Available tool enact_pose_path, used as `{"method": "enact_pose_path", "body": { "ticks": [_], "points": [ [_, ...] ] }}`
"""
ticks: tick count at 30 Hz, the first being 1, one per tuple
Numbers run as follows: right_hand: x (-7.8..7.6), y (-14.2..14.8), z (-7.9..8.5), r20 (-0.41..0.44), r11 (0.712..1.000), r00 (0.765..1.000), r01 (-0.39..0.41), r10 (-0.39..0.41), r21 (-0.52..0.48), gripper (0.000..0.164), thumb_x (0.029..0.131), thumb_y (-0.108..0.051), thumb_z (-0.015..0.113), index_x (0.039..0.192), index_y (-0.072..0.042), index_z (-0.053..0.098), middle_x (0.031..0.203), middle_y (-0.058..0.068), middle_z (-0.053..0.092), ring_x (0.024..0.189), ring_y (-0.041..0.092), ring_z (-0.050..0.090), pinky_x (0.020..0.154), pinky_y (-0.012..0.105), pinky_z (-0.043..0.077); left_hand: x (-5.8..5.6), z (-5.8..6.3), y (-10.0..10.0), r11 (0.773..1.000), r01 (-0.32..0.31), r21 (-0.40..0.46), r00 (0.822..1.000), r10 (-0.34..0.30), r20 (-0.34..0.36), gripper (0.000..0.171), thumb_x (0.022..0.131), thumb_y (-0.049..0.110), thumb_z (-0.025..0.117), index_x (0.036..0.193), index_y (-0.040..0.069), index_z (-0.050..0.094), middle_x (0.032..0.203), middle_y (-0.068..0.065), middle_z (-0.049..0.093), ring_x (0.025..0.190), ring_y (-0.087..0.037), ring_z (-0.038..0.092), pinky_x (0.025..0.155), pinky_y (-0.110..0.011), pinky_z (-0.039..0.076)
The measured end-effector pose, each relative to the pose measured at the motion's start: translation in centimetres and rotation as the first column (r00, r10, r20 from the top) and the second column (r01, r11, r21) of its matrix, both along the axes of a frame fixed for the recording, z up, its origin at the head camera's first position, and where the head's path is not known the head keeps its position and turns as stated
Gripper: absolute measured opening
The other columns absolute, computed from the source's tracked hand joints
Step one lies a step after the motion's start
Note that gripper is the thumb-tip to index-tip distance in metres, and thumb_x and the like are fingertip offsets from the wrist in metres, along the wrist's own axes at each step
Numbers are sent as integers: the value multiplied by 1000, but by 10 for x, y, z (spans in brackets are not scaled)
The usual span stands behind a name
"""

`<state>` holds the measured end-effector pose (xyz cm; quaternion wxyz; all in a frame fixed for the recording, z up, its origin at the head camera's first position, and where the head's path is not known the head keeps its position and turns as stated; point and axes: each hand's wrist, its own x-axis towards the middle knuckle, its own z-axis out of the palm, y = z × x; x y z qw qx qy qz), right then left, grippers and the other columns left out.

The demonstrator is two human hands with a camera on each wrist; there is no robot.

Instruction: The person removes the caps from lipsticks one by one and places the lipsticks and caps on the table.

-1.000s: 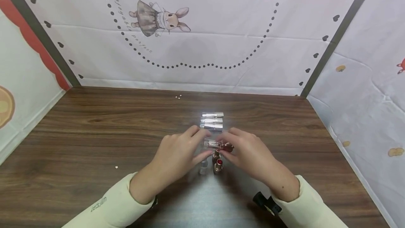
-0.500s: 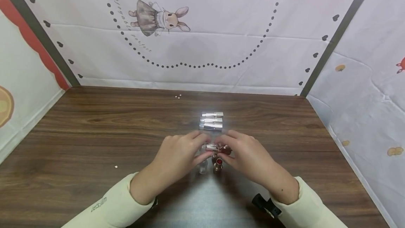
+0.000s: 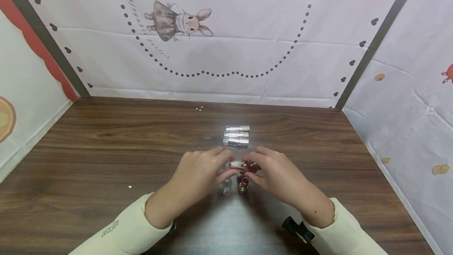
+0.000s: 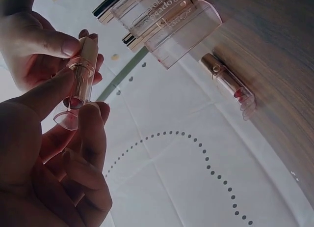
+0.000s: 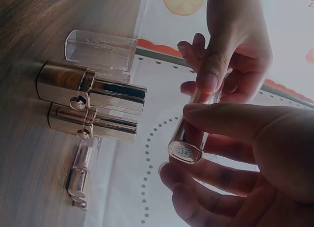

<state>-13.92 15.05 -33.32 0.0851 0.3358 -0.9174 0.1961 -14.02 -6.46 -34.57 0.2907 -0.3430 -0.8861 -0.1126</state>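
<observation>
A lipstick [image 3: 238,165] with a gold case lies level between both hands. My left hand [image 3: 199,168] pinches its clear cap [image 4: 68,120], which sits over the lipstick's upper part in the left wrist view. My right hand [image 3: 277,170] grips the gold base [image 5: 185,151], whose round label shows in the right wrist view. Below the hands, two uncapped lipsticks stand upright, the front one [image 3: 244,184] showing a red tip and the rear one [image 5: 93,121] partly hidden in the head view. Beside them on the left stands a clear cap [image 3: 227,187], with another behind it.
Three shiny capped lipsticks [image 3: 237,135] lie in a row just beyond the hands. Small white bits [image 3: 200,108] are scattered near the back of the wooden table [image 3: 141,129]. Printed cloth [image 3: 247,19] hangs at the back and sides.
The hands have drawn slightly together, and the clear cap has slid further over the held lipstick. In the last half second almost nothing has moved.
</observation>
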Motion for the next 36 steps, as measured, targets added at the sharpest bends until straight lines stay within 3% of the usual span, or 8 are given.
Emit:
{"method": "enact_pose_path", "body": {
  "ticks": [13,36],
  "points": [
    [2,0,2,-61,995,997,58,-53,79,21,83,-21,82,101,-14,74,85,-6,65,66,2,54,58,19,44,0,0,0,1000,-17,-6,1000,17,24,29,81,44,81,94,21,69,76,11,66,46,-4,45,40,-21,28],
    [1,2,1,-54,993,996,71,-66,95,20,82,-22,83,99,-15,73,84,-7,64,65,2,53,57,19,43,-1,-3,2,999,-26,-24,999,27,22,30,81,46,80,94,21,69,72,11,62,45,-3,42,40,-21,26]
  ]
}}
